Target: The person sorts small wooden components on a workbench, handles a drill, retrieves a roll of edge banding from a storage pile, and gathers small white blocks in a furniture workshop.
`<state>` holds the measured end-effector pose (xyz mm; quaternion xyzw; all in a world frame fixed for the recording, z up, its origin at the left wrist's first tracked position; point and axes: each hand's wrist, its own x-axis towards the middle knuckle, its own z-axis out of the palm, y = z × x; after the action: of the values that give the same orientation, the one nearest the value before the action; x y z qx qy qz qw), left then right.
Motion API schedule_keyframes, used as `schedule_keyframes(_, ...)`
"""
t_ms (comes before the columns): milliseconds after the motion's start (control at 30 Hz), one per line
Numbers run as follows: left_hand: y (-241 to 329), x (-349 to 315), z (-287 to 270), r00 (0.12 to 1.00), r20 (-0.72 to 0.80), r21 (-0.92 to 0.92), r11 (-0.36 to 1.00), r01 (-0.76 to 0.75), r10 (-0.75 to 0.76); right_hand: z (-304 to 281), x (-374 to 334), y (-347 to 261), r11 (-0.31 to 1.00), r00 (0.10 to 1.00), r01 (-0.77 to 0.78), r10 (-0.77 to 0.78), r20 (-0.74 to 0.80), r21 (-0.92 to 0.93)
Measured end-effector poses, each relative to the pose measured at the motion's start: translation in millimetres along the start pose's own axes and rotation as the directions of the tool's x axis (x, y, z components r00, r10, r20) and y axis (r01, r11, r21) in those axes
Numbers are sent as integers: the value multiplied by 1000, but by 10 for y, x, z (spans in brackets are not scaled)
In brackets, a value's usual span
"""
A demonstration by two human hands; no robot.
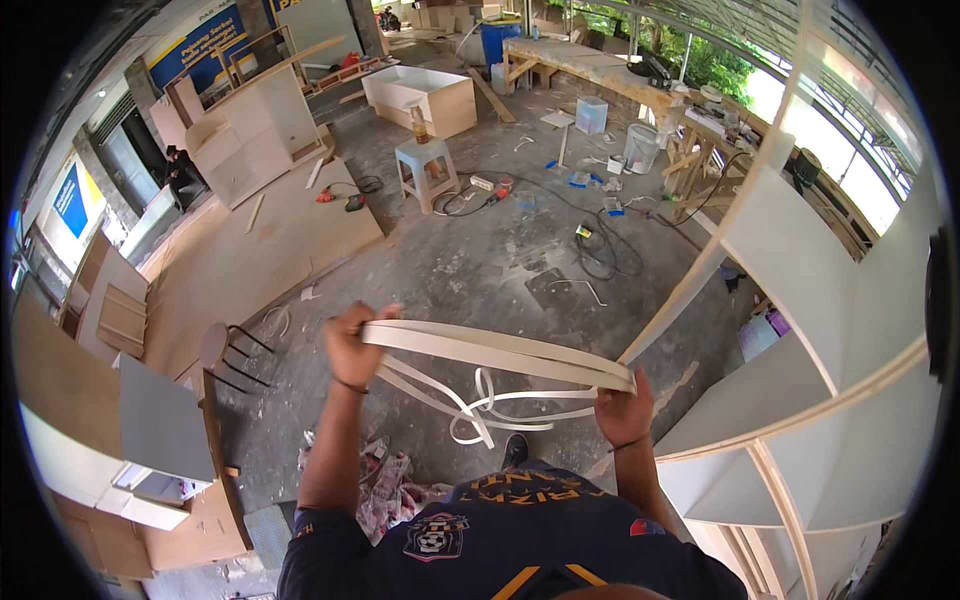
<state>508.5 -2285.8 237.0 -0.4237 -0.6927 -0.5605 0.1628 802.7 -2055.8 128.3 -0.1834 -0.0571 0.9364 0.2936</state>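
Between my two hands stretches a looped, flat, cream-white edge banding strip (490,346), its layers running side by side. My left hand (353,347) is closed around the strip's left end. At the other end my right hand (624,408) grips the strip, its thumb pointing up. Loose curls of the same strip hang below, between my forearms and above the floor. My shoe (515,451) shows just beneath these curls.
A large white cabinet frame (790,440) with wooden edges rises close on my right. Ahead stand a plastic stool (425,172) and a white box cabinet (450,105). Cables (600,255) lie on the concrete floor. At left are a board (270,235), a chair (215,345) and a seated person (180,175).
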Motion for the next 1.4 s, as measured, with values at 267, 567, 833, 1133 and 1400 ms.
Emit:
schedule_keyframes(267,-1162,911,-436,902,-431,201,973,117,-20,631,2186,-176,998,991,-28,20,129,63)
schedule_keyframes(567,-2835,2227,-79,618,-704,-112,914,389,-349,699,4560,-1164,937,959,263,-228,-170,228)
schedule_keyframes(833,-3851,4263,1533,860,-484,172,946,275,-163,426,5286,-2943,635,615,732,-772,-159,-249)
schedule_keyframes(1133,-4990,6119,3772,975,-213,94,994,-47,67,543,5979,-3857,388,357,920,-888,-289,-55)
schedule_keyframes(1400,-5645,7670,5334,986,-167,14,1000,16,-13,1425,7632,-4616,340,304,935,-914,-268,-101)
